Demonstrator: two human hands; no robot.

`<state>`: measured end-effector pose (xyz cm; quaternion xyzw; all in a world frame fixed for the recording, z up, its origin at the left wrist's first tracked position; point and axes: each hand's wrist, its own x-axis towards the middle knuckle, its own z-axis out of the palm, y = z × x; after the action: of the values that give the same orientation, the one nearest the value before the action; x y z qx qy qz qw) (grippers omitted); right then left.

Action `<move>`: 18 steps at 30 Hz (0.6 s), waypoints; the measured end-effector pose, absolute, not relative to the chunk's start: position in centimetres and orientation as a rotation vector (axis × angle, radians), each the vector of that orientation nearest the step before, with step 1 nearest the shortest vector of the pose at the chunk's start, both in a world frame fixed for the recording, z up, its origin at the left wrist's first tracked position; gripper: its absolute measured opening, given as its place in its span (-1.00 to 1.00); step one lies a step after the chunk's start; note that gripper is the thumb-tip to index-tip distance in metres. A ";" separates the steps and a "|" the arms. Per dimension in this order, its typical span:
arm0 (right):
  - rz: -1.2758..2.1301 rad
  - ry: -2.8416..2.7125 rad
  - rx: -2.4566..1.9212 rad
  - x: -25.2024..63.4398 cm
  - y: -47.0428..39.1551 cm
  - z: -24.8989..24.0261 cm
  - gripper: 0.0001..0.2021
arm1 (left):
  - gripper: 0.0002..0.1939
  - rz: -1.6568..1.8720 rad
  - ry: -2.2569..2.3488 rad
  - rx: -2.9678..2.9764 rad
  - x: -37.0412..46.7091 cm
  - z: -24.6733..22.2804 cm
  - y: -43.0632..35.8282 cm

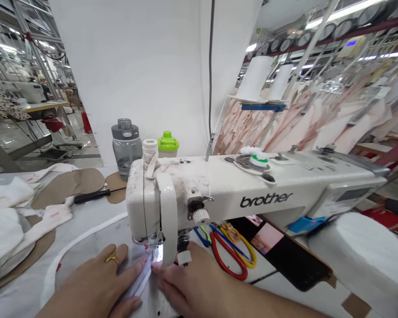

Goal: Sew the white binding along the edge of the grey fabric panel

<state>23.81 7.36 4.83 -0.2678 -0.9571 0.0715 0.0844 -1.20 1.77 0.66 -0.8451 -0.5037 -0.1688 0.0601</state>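
A white strip of fabric [141, 281] runs folded under the needle area of the sewing machine [199, 185], whose lamp lights the spot. My left hand [96, 278], with a gold ring on one finger, rests on the grey-white cloth [82, 256]. Its thumb and forefinger close on the strip. At the strip's right side, close to the presser foot, my right hand [192, 276] pinches the strip's edge with curled fingers. The machine head hides part of this hand. A curved white edging borders the cloth to the left.
Scissors with red handles [230, 260] and a dark phone [281, 251] lie under the machine arm. A screwdriver [93, 195] lies by brown shaped pieces [69, 187] at left. Behind stand a grey bottle [126, 148] and a green-lidded cup [167, 143]. A white roll [368, 251] is at right.
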 end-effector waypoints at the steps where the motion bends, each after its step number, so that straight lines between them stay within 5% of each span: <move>1: 0.211 -2.844 -0.805 23.8 7.4 4.8 -0.74 | -0.57 -0.468 -1.480 -2.539 -0.9 0.7 1.6; 9: 0.093 -2.868 -0.821 23.8 7.5 4.6 -0.67 | -0.61 -0.329 -1.236 -2.493 1.1 4.2 1.6; 18: 0.129 -2.838 -0.750 24.3 7.8 4.7 -0.71 | -0.55 -0.408 -1.151 -2.527 -2.6 2.7 1.8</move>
<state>24.30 7.75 4.69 -0.2541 -0.9609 0.0438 0.1012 -2.59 1.77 2.72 -0.8878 -0.4043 -0.1432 0.1667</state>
